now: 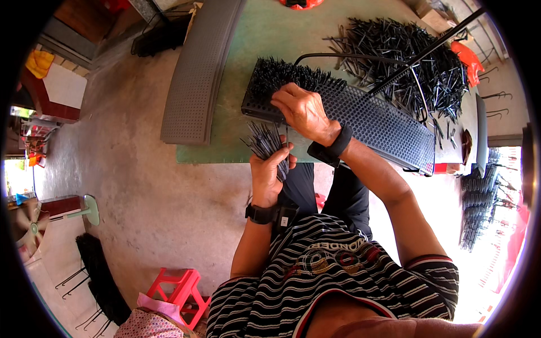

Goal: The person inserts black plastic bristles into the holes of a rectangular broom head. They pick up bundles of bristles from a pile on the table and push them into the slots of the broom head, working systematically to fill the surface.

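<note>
While the left hand (270,169) is gripping a fanned bundle of thin black strips (262,141), the right hand (301,110) is hovering over a perforated black board (389,127), its fingertips drawing together; whether they are pinching a strip cannot be told. Reading a clock centred on the right hand, the bundle is sitting at 8, upright strips (282,79) are bristling at 11, the board's open holes are stretching toward 4, and a loose heap (406,62) is lying at 2. A slackening left grip could be letting strips slide out (their ends are splaying unevenly), and, being near the green table's (276,28) edge, they could be dropping floorward. Careless right knuckles could be knocking standing strips askew.
</note>
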Demonstrator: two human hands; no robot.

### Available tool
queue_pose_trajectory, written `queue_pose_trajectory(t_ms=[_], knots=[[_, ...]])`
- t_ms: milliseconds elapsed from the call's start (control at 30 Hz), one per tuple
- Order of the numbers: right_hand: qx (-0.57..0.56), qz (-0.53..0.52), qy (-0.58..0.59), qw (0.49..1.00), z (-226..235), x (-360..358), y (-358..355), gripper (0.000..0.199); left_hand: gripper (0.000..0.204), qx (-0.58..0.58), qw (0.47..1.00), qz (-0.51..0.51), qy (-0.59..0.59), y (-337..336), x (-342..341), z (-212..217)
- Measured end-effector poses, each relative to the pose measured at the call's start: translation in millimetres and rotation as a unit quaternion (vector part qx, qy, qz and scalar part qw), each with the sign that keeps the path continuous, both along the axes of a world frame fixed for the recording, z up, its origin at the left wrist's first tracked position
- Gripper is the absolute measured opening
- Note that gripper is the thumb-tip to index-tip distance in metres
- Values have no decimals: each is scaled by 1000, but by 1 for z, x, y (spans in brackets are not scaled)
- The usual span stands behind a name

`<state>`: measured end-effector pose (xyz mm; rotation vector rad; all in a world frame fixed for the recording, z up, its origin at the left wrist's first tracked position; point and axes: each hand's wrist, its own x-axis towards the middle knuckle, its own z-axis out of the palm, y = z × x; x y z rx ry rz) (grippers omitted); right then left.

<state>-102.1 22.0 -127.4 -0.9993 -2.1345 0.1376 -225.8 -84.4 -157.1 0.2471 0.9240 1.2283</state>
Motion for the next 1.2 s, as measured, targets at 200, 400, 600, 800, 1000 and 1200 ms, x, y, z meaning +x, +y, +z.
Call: queue_pose_trajectory(t_ms=[200,400,600,800,1000,1200], knots=[[-273,-6,95,957,20,15,-10,18,27,25,996,-46,-65,1,-7,0],[-598,78,131,787,33,44,-35,18,32,67,980,-173,-67,9,0,1],[-564,20,209,799,15,60,-45,15,31,30,983,-178,-43,11,18,12],[-566,18,279,776,10,74,-49,14,28,24,992,-112,-55,10,28,7],[-582,5,323,746,17,70,-55,14,24,19,995,-94,-8,10,33,5],[-573,6,353,739,10,70,-56,17,21,13,997,-68,-16,11,39,8]])
